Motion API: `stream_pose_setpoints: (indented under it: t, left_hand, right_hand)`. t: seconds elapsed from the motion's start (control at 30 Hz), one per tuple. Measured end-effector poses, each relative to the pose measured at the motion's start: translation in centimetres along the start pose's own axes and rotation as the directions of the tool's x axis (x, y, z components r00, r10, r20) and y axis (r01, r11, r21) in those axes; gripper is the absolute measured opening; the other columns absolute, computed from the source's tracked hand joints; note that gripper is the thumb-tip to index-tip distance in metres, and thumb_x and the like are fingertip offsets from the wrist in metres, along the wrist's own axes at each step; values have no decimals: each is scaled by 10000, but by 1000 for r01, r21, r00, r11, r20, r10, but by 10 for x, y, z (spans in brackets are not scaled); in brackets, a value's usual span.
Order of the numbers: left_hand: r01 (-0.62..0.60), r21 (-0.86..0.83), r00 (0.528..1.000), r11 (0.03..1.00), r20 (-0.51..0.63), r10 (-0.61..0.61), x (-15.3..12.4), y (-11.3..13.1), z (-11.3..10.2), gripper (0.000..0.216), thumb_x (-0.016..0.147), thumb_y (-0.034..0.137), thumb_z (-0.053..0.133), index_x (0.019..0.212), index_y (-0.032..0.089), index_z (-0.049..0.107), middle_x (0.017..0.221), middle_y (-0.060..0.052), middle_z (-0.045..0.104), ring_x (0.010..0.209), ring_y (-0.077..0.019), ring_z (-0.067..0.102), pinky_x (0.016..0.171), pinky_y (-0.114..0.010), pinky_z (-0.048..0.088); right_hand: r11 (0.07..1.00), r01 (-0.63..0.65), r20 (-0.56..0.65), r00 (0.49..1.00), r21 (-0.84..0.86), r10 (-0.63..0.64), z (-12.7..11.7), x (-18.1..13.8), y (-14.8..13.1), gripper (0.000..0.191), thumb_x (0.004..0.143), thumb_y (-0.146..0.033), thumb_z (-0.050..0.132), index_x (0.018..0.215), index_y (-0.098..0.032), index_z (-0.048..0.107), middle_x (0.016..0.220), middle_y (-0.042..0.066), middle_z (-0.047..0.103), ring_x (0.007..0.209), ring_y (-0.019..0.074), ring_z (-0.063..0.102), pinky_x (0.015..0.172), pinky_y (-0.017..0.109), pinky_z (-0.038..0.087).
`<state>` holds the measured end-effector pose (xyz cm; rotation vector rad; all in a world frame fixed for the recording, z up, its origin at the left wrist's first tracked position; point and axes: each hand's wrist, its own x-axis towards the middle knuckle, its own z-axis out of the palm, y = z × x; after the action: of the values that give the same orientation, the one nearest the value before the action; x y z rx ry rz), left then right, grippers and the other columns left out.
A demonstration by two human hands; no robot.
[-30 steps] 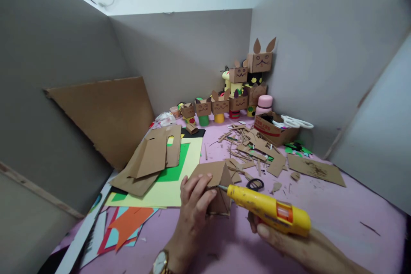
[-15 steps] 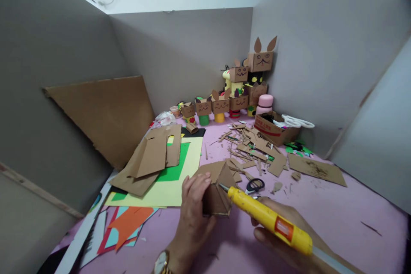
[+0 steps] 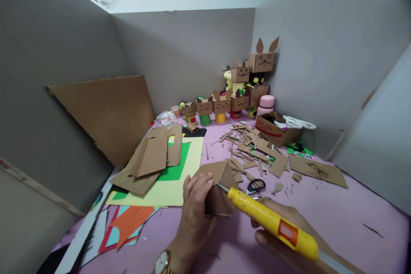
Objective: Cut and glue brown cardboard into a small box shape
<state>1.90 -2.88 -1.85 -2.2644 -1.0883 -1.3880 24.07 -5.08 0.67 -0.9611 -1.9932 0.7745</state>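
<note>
A small folded cardboard box (image 3: 219, 201) stands at the front middle of the pink table, with flaps slanting at its top. My left hand (image 3: 196, 205), a watch on its wrist, grips the box's left side, fingers over the upper edge and thumb low in front. In my right hand (image 3: 279, 218) is a yellow glue gun (image 3: 266, 218) with an orange window and a pale glue stick out of its back end. The gun's metal nozzle points left and meets the box near a seam; whether glue is coming out cannot be seen.
Black-handled scissors (image 3: 256, 186) lie right of the box, before a heap of cardboard scraps (image 3: 253, 145). Cardboard sheets (image 3: 154, 154) and coloured paper (image 3: 131, 222) cover the left. Behind stand cardboard animal figures (image 3: 221, 105), a pink bottle (image 3: 266, 103) and a carton (image 3: 276, 130).
The glue gun's nozzle has shifted very slightly left relative to the box, along the seam. My left hand keeps its grip; the whole view has drifted a little.
</note>
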Motion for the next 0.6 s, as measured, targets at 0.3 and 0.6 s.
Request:
stream_pose_setpoints:
  t: [0.3, 0.6]
  left_hand:
    - [-56, 35, 998, 998, 11, 56, -2, -1, -2, 539, 794, -24, 545, 1290, 135, 402, 1210, -144, 576, 1234, -224, 435, 1140, -468, 212]
    - [-57, 28, 997, 998, 51, 56, -7, -5, 1, 590, 785, -22, 561, 1327, 132, 385, 1240, -157, 566, 1262, -241, 413, 1138, -495, 188]
  right_hand:
    - [916, -254, -25, 961, 309, 275, 2, -12, 1, 282, 771, -505, 650, 890, -248, 647, 756, 18, 616, 649, 175, 553, 563, 263, 445]
    - [597, -493, 306, 867, 633, 392, 2, -12, -2, 415, 755, -597, 679, 803, -190, 616, 636, -51, 468, 473, 47, 306, 422, 176, 229]
